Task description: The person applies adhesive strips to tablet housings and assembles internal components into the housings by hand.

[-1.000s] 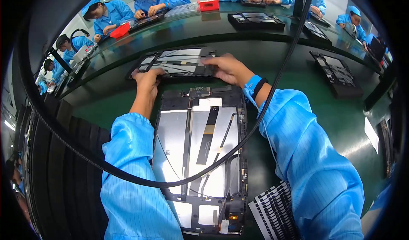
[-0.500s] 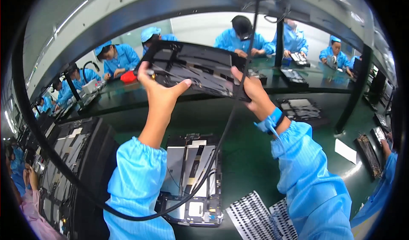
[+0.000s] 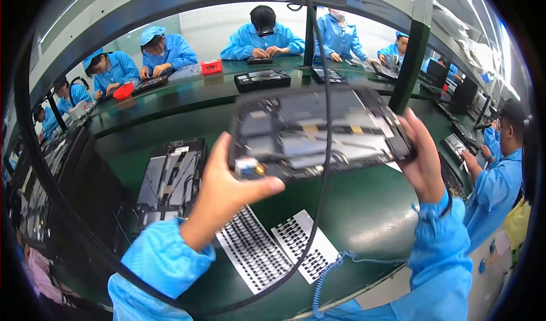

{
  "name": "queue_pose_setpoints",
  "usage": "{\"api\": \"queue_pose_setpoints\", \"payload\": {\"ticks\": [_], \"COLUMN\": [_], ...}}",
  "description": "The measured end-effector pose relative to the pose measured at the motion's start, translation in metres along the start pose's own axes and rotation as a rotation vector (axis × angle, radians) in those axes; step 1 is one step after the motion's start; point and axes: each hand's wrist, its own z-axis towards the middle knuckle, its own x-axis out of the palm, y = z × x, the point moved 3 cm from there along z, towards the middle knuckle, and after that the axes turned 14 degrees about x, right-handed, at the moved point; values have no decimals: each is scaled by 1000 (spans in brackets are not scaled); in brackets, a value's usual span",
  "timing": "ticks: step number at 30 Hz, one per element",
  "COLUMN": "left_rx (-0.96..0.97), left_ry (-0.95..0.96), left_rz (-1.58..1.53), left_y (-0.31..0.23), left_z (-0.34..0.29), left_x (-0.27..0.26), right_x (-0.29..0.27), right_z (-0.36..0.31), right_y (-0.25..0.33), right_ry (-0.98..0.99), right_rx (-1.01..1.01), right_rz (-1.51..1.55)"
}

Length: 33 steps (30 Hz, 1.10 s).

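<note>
Both my hands hold up an opened tablet (image 3: 358, 130) with a black frame, silver-grey cells and dark ribbon strips; it is a little blurred. My left hand (image 3: 224, 190) grips its near left corner, thumb along the near edge beside a small white and orange part. Around the right end closes my right hand (image 3: 424, 156), its fingers partly hidden by the frame. Below left, a similar opened tablet (image 3: 170, 178) lies on the green bench (image 3: 369, 224), partly behind my left arm. Two white sheets of black stickers (image 3: 256, 250) lie beneath the held tablet.
A black cable (image 3: 328, 87) hangs across the view in front of the tablet. At left rises a black stack (image 3: 94, 184) of device trays. A coiled blue cord (image 3: 327, 275) lies at the near edge. Co-workers in blue sit across the bench; one person (image 3: 492, 173) works at right.
The view has swung right. Still in both hands, the tablet has come lower and to the right, its inner side now turned more toward me.
</note>
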Motion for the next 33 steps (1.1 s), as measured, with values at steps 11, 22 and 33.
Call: {"api": "queue_pose_setpoints", "payload": {"ticks": [11,22,33], "left_rx": [212,297,441], "left_ry": [636,1025,984], "left_rz": [623,673,528], "left_y": [3,18,28], "left_z": [-87,-116,-119], "left_x": [82,71,86], "right_x": [-174,-128,43], "right_z": [-111,-115,-154], "right_y": [-78,-67,-149], "right_ry": [-465,-743,-249], "right_rx": [90,-648,-325], "right_rz": [97,-1579,-1371]}}
